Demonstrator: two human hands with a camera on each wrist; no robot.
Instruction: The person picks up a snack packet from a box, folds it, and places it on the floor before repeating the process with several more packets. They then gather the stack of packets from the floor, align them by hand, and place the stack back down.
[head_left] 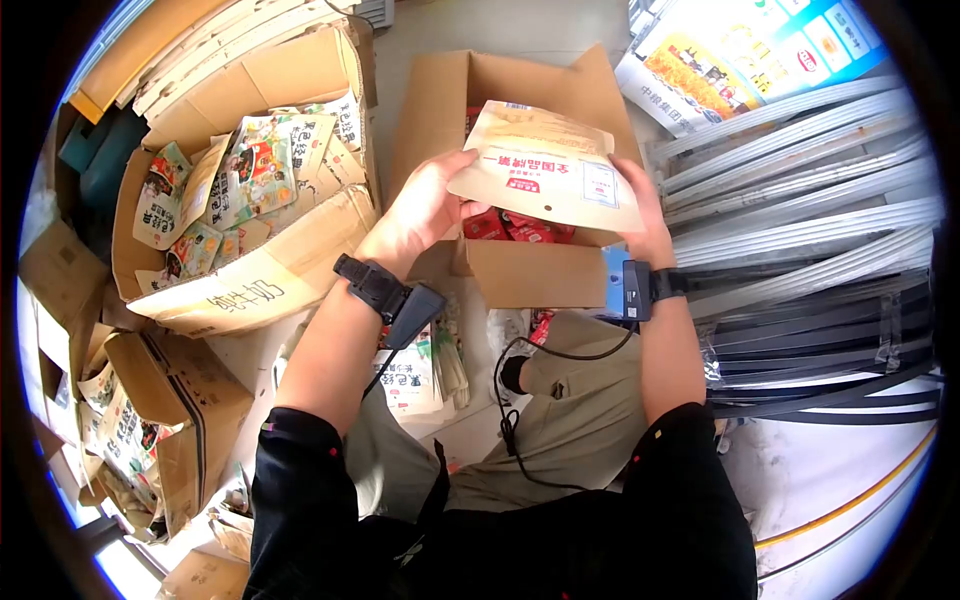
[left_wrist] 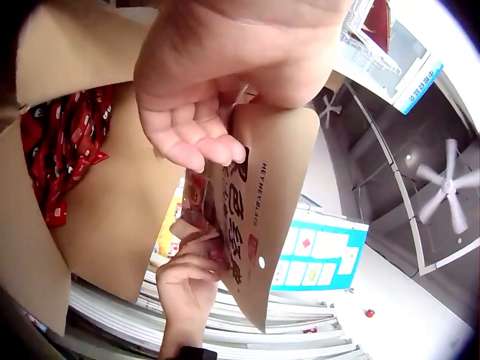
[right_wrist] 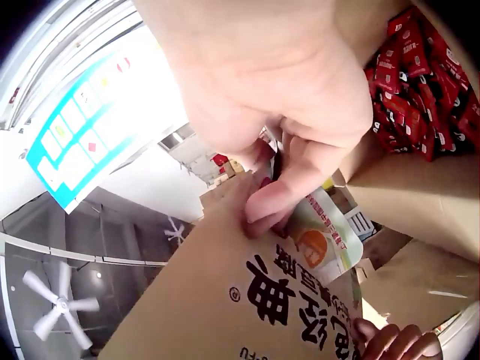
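A brown kraft-paper pouch (head_left: 545, 170) printed with red text is held up over an open cardboard box (head_left: 540, 275). My left hand (head_left: 428, 205) pinches its left edge, thumb on the printed face. On the opposite side, my right hand (head_left: 646, 212) grips the right edge, its fingers partly hidden by the pouch. In the right wrist view the curled fingers (right_wrist: 281, 196) lie at the pouch's edge, and a small pale packet with an orange circle (right_wrist: 319, 236) shows beside them. Small red sachets (left_wrist: 71, 142) fill part of the box.
To the left stands a larger carton (head_left: 250, 275) of printed pouches, with another carton (head_left: 205, 430) of pouches nearer. A stack of pouches (head_left: 420, 370) lies on the floor by my legs. Bundled white strips (head_left: 800, 190) and black strips (head_left: 810, 340) line the right side.
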